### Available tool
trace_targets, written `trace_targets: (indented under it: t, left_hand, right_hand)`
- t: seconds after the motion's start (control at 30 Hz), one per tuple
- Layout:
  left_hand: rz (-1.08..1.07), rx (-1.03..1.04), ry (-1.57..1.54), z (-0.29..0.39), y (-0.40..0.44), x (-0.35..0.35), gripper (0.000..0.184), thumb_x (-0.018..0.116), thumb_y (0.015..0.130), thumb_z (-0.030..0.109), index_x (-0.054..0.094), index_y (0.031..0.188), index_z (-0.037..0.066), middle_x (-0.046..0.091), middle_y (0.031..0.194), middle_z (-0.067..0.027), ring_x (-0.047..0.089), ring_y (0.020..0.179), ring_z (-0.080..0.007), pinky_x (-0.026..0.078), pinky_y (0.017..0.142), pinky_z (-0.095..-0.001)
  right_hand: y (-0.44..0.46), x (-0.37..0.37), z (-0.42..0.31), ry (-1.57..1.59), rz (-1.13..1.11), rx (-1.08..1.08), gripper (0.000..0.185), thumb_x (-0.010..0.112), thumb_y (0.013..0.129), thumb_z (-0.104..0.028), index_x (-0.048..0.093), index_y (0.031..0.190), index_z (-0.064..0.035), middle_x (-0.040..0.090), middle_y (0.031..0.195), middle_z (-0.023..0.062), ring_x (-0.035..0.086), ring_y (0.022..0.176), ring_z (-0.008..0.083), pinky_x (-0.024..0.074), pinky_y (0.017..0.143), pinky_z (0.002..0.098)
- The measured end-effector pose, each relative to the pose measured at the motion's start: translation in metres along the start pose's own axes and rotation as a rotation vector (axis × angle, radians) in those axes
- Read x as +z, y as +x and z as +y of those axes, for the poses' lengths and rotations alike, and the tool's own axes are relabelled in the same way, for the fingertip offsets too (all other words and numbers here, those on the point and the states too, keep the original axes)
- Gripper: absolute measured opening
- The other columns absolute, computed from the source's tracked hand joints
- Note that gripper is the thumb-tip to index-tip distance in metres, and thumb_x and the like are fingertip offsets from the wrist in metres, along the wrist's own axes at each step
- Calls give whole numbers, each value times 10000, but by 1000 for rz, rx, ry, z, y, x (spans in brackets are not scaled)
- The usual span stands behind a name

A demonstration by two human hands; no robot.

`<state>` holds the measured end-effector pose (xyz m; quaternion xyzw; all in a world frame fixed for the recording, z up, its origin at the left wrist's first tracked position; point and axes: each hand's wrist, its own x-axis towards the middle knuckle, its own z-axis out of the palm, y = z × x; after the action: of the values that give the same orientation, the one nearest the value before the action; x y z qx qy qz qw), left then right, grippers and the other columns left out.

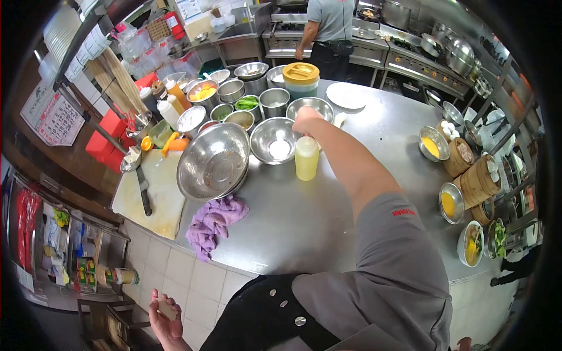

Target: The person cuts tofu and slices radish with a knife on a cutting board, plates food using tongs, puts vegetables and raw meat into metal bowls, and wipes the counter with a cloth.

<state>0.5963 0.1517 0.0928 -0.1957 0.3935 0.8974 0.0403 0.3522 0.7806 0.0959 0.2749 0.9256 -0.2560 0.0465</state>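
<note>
My right hand reaches across the steel table, its fingers curled at the near rim of a metal bowl; what they grip is hidden. Just below it stands a squeeze bottle of yellow liquid. Another metal bowl is left of the hand, beside a large used bowl. Low at the left, over the floor, my left hand has its fingers curled round a small light brown piece.
A knife lies on a cutting board at the left, near a purple cloth. Ingredient containers and a white plate stand farther back. Egg bowls and steamers line the right. Another person stands by the stoves.
</note>
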Motion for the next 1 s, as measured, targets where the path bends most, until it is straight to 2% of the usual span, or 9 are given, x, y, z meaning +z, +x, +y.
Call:
trace_targets:
  t: [0.13, 0.23, 0.43, 0.53, 0.6, 0.83, 0.93, 0.97, 1.0]
  left_hand:
    - [2, 6, 56, -2, 0, 8, 385, 589, 931, 194, 490, 1299, 134, 574, 1007, -59, 582, 824, -167, 512, 647, -291]
    - [-21, 12, 69, -3, 3, 11, 385, 594, 932, 197, 492, 1298, 136, 573, 1004, -56, 580, 826, -165, 508, 649, -286]
    - [-28, 18, 78, -9, 7, 17, 396, 596, 953, 204, 482, 1325, 132, 570, 1013, -58, 578, 848, -172, 508, 672, -286]
    - [25, 19, 132, -8, 6, 20, 414, 594, 960, 204, 470, 1347, 123, 568, 1022, -67, 573, 853, -178, 508, 682, -294]
    - [8, 21, 121, -7, 9, 14, 432, 596, 958, 199, 460, 1360, 118, 567, 1026, -75, 569, 852, -183, 507, 684, -300]
    - [-8, 3, 115, -6, 6, 16, 425, 597, 952, 203, 465, 1345, 111, 574, 1024, -75, 574, 850, -184, 502, 677, -300]
    - [1, 9, 127, -6, 4, 13, 412, 580, 964, 222, 471, 1346, 113, 581, 1027, -67, 582, 854, -181, 502, 679, -298]
    - [12, 10, 121, -6, 3, 14, 423, 598, 949, 207, 465, 1339, 111, 572, 1018, -67, 574, 852, -181, 499, 677, -298]
    - [24, 11, 117, -5, 2, 15, 436, 616, 933, 191, 459, 1332, 109, 564, 1009, -68, 566, 850, -180, 496, 675, -298]
  right_hand:
    - [-4, -5, 1, 37, -36, 11, 189, 652, 751, -106, 740, 858, 23, 735, 845, 159, 732, 750, 252, 584, 695, 353]
    - [5, 3, 10, 48, -19, -25, 166, 681, 743, -134, 720, 812, 12, 704, 741, 140, 695, 640, 212, 566, 612, 344]
    - [17, 12, 15, -15, -4, -56, 211, 708, 712, -139, 733, 864, 5, 728, 829, 156, 723, 755, 243, 580, 682, 361]
    - [14, 13, 9, -99, 102, -153, 195, 708, 697, -129, 738, 836, 4, 727, 819, 161, 727, 759, 252, 582, 695, 369]
    - [9, 6, 3, -39, -8, -98, 195, 680, 736, -149, 747, 831, 8, 735, 831, 151, 732, 789, 257, 573, 762, 366]
    - [20, 6, 0, 25, -89, -54, 209, 689, 732, -205, 708, 695, 0, 696, 691, 110, 685, 624, 203, 568, 638, 334]
    - [11, -10, -16, -33, -171, -63, 231, 683, 746, -220, 697, 720, 9, 686, 679, 98, 682, 606, 205, 565, 589, 327]
    - [17, -10, -13, 19, -166, -83, 243, 670, 769, -223, 666, 828, 13, 678, 689, 115, 667, 553, 207, 555, 484, 327]
    - [19, -15, -9, 71, -171, -91, 253, 666, 775, -231, 664, 828, 16, 682, 701, 116, 677, 567, 212, 561, 487, 329]
